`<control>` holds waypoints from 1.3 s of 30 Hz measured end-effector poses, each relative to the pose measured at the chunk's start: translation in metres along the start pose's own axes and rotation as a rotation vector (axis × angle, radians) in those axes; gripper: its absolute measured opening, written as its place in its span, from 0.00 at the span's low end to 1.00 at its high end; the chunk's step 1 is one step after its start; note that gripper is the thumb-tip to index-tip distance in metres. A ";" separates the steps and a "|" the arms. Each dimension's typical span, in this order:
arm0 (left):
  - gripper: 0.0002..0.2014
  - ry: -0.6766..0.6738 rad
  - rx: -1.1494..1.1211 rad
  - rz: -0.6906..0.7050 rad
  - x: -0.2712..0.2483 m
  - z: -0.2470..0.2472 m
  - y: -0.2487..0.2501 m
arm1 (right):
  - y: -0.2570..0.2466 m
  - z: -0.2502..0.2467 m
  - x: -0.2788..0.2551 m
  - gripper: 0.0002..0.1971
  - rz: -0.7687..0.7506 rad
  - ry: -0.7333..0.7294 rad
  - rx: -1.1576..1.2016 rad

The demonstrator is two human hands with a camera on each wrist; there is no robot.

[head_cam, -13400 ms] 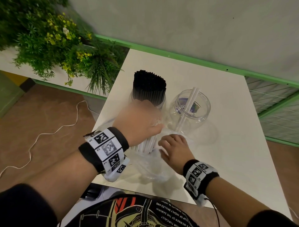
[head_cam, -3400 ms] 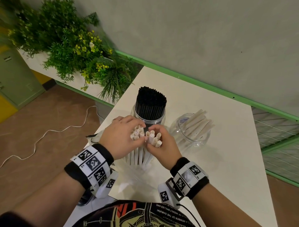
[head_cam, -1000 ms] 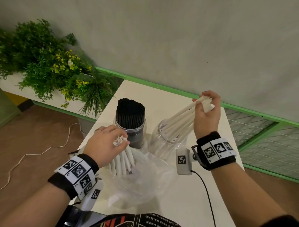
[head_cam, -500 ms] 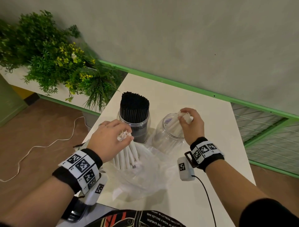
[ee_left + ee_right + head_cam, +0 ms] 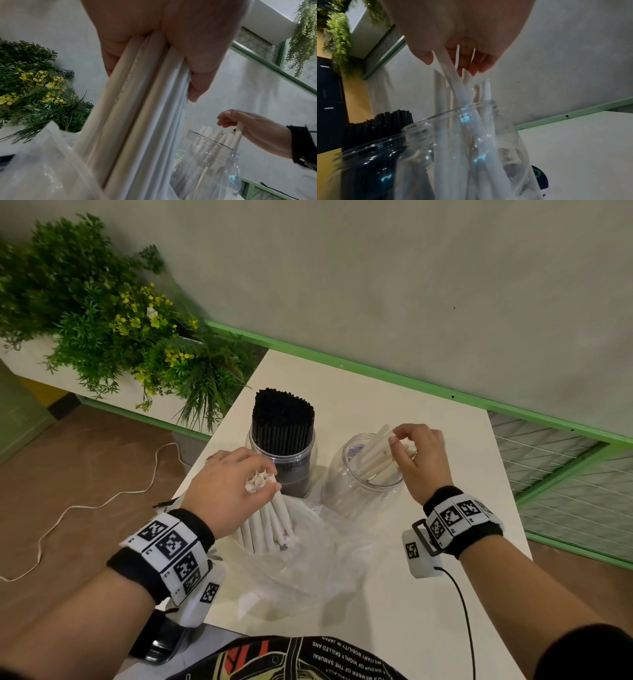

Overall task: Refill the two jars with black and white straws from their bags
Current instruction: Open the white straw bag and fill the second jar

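My left hand (image 5: 228, 487) is curled round the upper ends of a bundle of white paper-wrapped straws (image 5: 266, 518), which stands upright with its lower ends in the crumpled clear plastic bag (image 5: 301, 563) on the white table (image 5: 394, 604). My right hand (image 5: 419, 455) hovers over the mouth of the clear plastic jar on the right (image 5: 346, 494). Its fingertips pinch the top of one of the white straws leaning in the jar (image 5: 378, 455). The left clear jar (image 5: 282, 470) is packed with thin black straws (image 5: 282, 419) standing well above its rim.

I judge the white straws light, fairly stiff, and easy to crush or kink if squeezed hard. Their paper sleeves should give decent friction. The best hold is a loose ring near the top ends, so the lower ends can be steered into the jar mouth. The jar looks light enough to tip if a bundle catches its rim. The bag is soft and slippery and gives no support.

A pale label inside the right jar's wall is unreadable. White lettering on the black shirt (image 5: 308, 659) reads upside down and includes the words "IN JAPAN".
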State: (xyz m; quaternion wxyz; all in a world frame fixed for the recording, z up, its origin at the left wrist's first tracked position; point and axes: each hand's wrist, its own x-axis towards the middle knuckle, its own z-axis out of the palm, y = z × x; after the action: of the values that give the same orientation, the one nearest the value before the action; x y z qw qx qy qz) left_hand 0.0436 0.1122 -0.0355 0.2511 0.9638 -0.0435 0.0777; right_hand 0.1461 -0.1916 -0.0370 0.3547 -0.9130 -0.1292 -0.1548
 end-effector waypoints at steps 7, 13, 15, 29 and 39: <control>0.25 0.008 0.005 0.003 -0.001 0.001 -0.001 | 0.021 0.000 0.004 0.07 -0.103 0.149 -0.227; 0.25 0.005 0.007 0.007 0.001 0.001 -0.002 | 0.018 -0.009 0.008 0.20 -0.325 0.142 -0.432; 0.25 0.006 0.006 0.003 0.001 0.000 -0.001 | 0.014 -0.011 0.004 0.09 -0.302 0.156 -0.360; 0.24 0.000 -0.001 -0.008 0.002 0.001 -0.003 | 0.017 0.007 0.025 0.13 -0.118 -0.178 -0.442; 0.22 -0.017 -0.022 -0.028 0.001 0.001 -0.004 | 0.023 0.005 0.047 0.12 -0.135 -0.088 -0.301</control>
State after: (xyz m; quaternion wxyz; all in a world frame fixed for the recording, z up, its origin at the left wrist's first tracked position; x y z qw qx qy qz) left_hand 0.0457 0.1154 -0.0382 0.2626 0.9621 -0.0328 0.0654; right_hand 0.1980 -0.1982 -0.0368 0.1968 -0.9509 -0.1808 -0.1559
